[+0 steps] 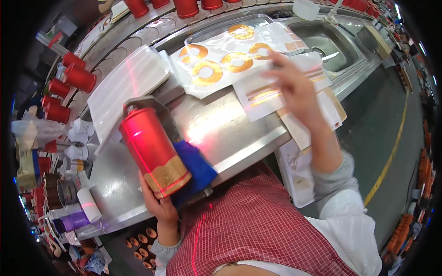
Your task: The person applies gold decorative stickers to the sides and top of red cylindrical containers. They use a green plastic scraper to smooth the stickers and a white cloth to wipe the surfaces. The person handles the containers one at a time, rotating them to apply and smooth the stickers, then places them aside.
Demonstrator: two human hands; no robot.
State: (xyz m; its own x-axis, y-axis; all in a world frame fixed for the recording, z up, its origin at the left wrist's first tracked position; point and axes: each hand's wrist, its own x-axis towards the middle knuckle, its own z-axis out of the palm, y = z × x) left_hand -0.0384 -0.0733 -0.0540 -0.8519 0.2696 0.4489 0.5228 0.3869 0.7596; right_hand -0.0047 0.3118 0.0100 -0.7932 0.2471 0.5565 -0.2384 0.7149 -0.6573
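Observation:
My left hand (159,202) grips the lower end of a shiny red canister (146,140), its fingers partly hidden behind it. A gold wavy band (168,177) wraps the end nearest me. The canister leans in a metal holder (149,103), with a blue cloth (195,170) against its right side. Blurred by motion, my right hand (294,87) hovers over a white sheet (258,99) with gold strips. Its fingers are too smeared to show whether anything is between them. Beside it lies a backing sheet (202,89) with several gold ring-shaped labels (237,62).
A stack of white foam sheets (131,85) lies left of the labels. Behind runs a conveyor (124,43) with red canisters (186,8). A sink (329,43) is at the far right. A white roll (89,205) and purple roll (73,221) stand at the left edge.

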